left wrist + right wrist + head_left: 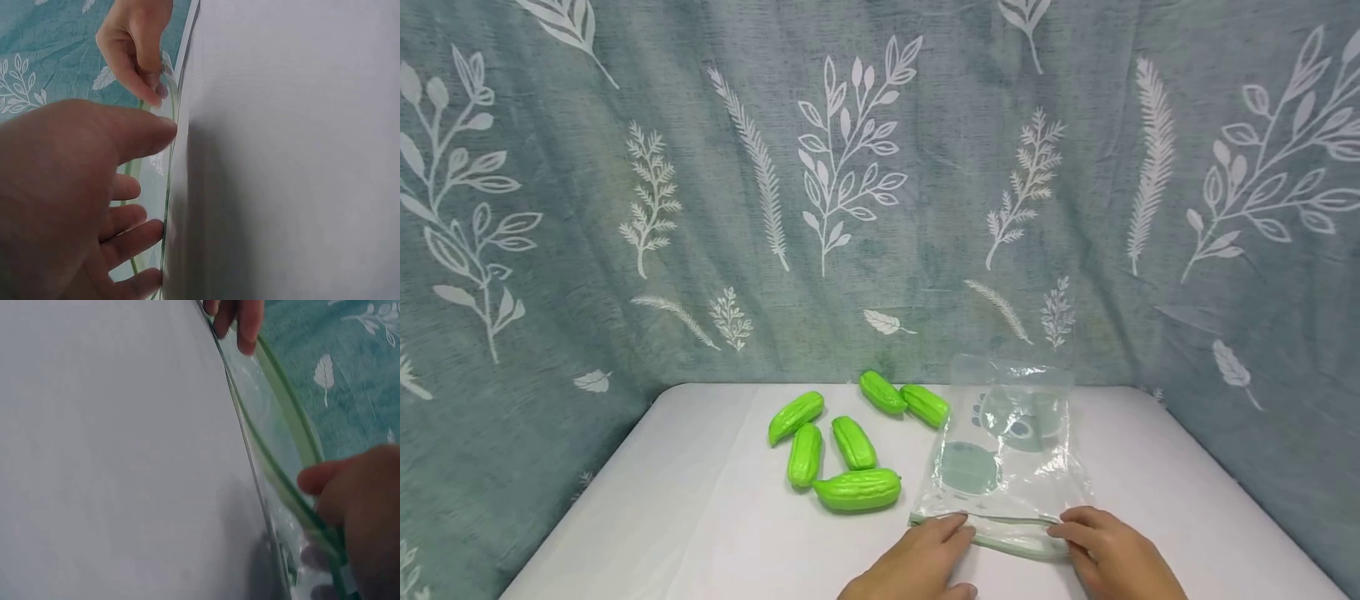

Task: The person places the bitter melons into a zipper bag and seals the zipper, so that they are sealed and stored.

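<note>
A clear zip bag [958, 500] with a pale green printed pattern lies flat on the right half of the white table, its green-edged mouth towards me. At the left part of that mouth is my left hand [917, 557], fingertips resting on the edge. In the left wrist view, the left thumb [147, 132] stands well apart from the loosely stretched fingers. My right hand [1112, 546] pinches the right end of the mouth between thumb and fingers. The green zip strips [290, 406] gape apart between the two hands in the right wrist view.
Several bright green, ridged gourds [859, 489] lie on the table [715, 533] left of the bag. One pair [882, 392] sits farther back, beside the bag's far left side. A blue-green leaf-patterned curtain [880, 208] hangs around the back and sides.
</note>
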`<state>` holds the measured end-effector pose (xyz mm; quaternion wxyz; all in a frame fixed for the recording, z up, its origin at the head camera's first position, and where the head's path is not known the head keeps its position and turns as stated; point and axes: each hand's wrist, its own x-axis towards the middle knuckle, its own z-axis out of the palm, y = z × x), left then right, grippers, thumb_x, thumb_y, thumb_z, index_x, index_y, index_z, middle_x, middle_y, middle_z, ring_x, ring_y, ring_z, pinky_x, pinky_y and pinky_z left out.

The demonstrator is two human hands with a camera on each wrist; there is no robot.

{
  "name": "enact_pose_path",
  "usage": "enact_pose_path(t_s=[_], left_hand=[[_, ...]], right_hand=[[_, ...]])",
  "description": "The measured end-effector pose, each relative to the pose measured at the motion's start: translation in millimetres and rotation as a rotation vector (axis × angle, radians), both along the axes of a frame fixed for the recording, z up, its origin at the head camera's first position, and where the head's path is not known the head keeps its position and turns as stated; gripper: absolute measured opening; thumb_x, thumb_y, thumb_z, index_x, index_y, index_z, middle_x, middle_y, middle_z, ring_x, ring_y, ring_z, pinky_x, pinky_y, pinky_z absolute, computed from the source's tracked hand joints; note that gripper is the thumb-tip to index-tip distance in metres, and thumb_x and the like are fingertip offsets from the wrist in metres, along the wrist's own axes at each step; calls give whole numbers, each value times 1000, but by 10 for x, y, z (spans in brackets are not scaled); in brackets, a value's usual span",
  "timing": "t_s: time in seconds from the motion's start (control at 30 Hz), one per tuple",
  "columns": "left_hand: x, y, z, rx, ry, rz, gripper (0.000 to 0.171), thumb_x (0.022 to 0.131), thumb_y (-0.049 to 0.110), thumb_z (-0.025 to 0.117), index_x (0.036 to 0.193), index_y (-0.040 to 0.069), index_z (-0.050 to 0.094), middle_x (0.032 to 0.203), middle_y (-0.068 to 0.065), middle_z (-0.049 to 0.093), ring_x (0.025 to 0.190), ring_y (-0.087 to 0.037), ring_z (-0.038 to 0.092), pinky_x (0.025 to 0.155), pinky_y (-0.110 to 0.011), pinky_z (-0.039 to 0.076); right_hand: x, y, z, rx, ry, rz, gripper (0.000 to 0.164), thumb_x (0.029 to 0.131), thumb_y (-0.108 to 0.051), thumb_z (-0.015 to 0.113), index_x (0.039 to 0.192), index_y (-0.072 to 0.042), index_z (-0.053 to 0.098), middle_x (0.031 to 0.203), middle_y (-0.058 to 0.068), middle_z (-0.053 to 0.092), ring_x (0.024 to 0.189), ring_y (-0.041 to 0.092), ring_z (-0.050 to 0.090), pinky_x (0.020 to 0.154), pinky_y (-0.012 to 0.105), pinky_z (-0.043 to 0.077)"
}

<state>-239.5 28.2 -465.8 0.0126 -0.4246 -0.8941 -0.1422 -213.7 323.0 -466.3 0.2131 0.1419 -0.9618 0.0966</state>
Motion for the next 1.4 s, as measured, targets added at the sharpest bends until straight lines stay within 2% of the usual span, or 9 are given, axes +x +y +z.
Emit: enact_pose_path(t_s=[0.1, 0.2, 0.4, 0.5, 0.67, 0.83, 1.07, 1.17, 1.4], left_hand=[[8, -20, -5, 2, 19, 19, 64, 98, 48, 60, 148, 10, 47, 153, -3, 42, 139, -17, 41, 109, -33, 40], [14, -22, -16, 12, 33, 25, 67, 98, 47, 61, 149, 7, 44, 152, -4, 42, 138, -16, 41, 109, -33, 39], [17, -13, -44, 47, 20, 49, 69, 97, 45, 61, 151, 6, 41, 155, -6, 38, 141, -19, 37, 111, -34, 37], [8, -9, -47, 50, 23, 42, 66, 97, 45, 61, 149, 7, 44, 155, -7, 38, 142, -20, 37, 111, -35, 37], [-1, -1, -21, -4, 85, 3, 63, 97, 48, 61, 143, 7, 51, 147, -7, 48, 137, -19, 43, 110, -34, 39], [7, 51, 31, -108, 161, -29, 54, 97, 49, 60, 133, 8, 61, 141, -5, 55, 132, -19, 48, 107, -31, 41], [-28, 171, 53, -134, 178, 32, 48, 96, 53, 60, 117, 11, 70, 125, 0, 60, 117, -13, 54, 94, -29, 49], [-60, 207, 52, -119, 167, 48, 49, 96, 53, 59, 120, 11, 69, 126, 0, 60, 117, -13, 54, 91, -30, 51], [-89, 245, 72, -65, 186, 102, 52, 95, 51, 60, 127, 11, 66, 141, -8, 52, 131, -21, 49, 98, -36, 49]], right_hand=[[-9, -65, 27, 22, -108, -18, 24, 77, -11, 83, 92, -29, 79, 106, -6, 68, 94, 19, 67, 77, 40, 57], [-4, -90, 30, 35, -133, -28, 24, 77, -11, 82, 93, -29, 79, 102, -7, 68, 89, 17, 66, 73, 38, 57], [18, -65, -5, 59, 4, -34, 35, 75, -12, 85, 107, -26, 79, 95, -8, 67, 77, 14, 62, 61, 32, 52], [15, -70, -14, 34, 11, -54, 43, 74, -13, 85, 115, -24, 77, 97, -5, 67, 81, 17, 63, 62, 36, 53], [5, -92, -14, -10, -102, -92, 50, 79, -19, 83, 128, -21, 69, 108, 2, 67, 93, 27, 66, 69, 47, 56], [14, -85, -19, -53, -163, -107, 56, 80, -19, 82, 134, -17, 64, 112, 5, 66, 97, 29, 65, 69, 49, 56], [41, -74, -25, -88, -130, -86, 60, 80, -18, 82, 137, -19, 62, 113, 5, 64, 97, 27, 65, 69, 48, 56], [37, -71, -41, -98, -98, -86, 62, 79, -16, 83, 138, -19, 61, 114, 6, 64, 97, 28, 65, 69, 47, 57], [11, -63, -72, -136, -40, -77, 63, 79, -14, 82, 139, -18, 60, 118, 7, 63, 103, 31, 64, 76, 51, 56]])
